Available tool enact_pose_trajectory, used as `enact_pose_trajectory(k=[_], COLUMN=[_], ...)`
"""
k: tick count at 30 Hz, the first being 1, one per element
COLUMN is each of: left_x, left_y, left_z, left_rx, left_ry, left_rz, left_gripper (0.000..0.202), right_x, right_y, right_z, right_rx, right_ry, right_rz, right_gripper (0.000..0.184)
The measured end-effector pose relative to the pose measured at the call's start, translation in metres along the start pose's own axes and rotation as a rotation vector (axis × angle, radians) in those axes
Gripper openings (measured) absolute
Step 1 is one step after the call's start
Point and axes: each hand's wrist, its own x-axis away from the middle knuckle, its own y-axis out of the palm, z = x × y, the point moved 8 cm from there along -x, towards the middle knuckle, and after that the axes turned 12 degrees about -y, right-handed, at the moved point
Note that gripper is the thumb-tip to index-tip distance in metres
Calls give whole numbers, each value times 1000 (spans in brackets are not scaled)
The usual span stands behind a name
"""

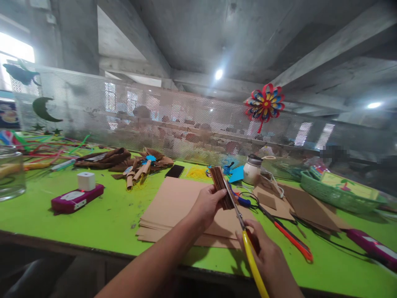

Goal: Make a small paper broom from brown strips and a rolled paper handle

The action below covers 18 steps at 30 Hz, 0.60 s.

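My left hand [207,205] is closed around a narrow stack of pleated brown paper [219,184], its thumb pressed on the front. My right hand [263,248] grips scissors [252,258] with yellow handles. The scissor blades run up along the right side of the folded paper; whether they touch it, I cannot tell. Beneath both hands lies a pile of brown paper sheets [180,203] on the green table [118,225]. Close behind the scissors is a tool with blue handles [243,200], partly hidden.
A red-handled tool [293,240], brown card pieces [310,207] and a green basket [338,192] are on the right. At the back stand a white jar [252,169] and folded paper fans [155,161]. On the left are a purple power strip [77,199] and a glass jar [10,174].
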Motion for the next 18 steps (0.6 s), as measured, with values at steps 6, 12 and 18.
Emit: enact_pose_trajectory(k=[6, 12, 18], left_x=[3, 4, 5], left_y=[6, 6, 8], left_z=[-4, -4, -2], left_rx=[-41, -50, -41], left_ry=[-34, -40, -23], left_rz=[-18, -20, -21], left_gripper=[14, 14, 13], right_x=[-5, -5, -4], right_y=[-1, 0, 1], right_z=[-1, -1, -1], right_rx=[-60, -50, -52], right_ry=[30, 58, 44], right_rz=[12, 50, 45], right_gripper=[39, 36, 36])
